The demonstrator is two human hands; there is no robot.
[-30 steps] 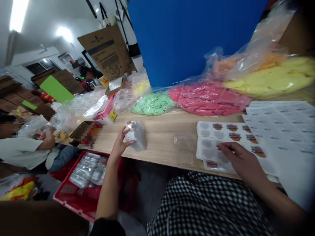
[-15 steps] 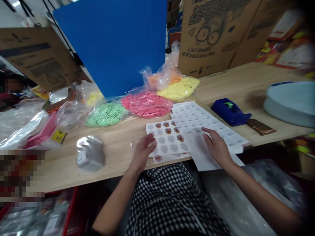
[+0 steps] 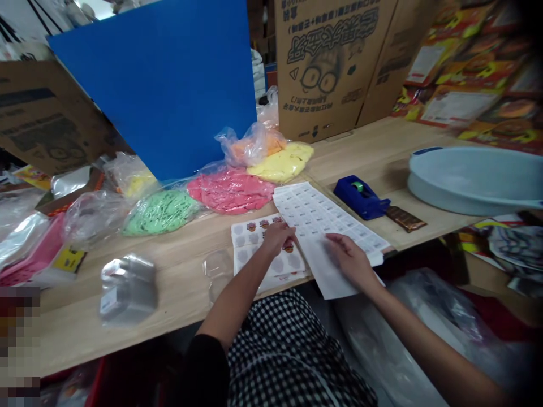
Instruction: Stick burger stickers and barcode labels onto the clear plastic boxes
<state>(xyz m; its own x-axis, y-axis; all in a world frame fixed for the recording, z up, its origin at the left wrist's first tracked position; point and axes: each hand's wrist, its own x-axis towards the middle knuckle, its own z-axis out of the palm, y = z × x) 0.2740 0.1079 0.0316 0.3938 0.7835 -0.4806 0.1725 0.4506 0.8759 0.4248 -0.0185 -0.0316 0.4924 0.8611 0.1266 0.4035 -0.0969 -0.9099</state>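
With left grip [image 3: 276,238] bent over sticker sheet [image 3: 292,262] at edge of label sheets [image 3: 326,209], cannot tell if pinching; with right grip [image 3: 351,261] loosely spread over same label sheets, laid on counter [image 3: 182,271] near pink bag [image 3: 231,190].

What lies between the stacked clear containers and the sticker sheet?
In the head view, a loose clear plastic container lies on the wooden tabletop there.

Tall carton [image 3: 360,68]: Chinese lettering, "大金牙" legible, warning triangle. Label sheets [image 3: 324,210]: print too small.
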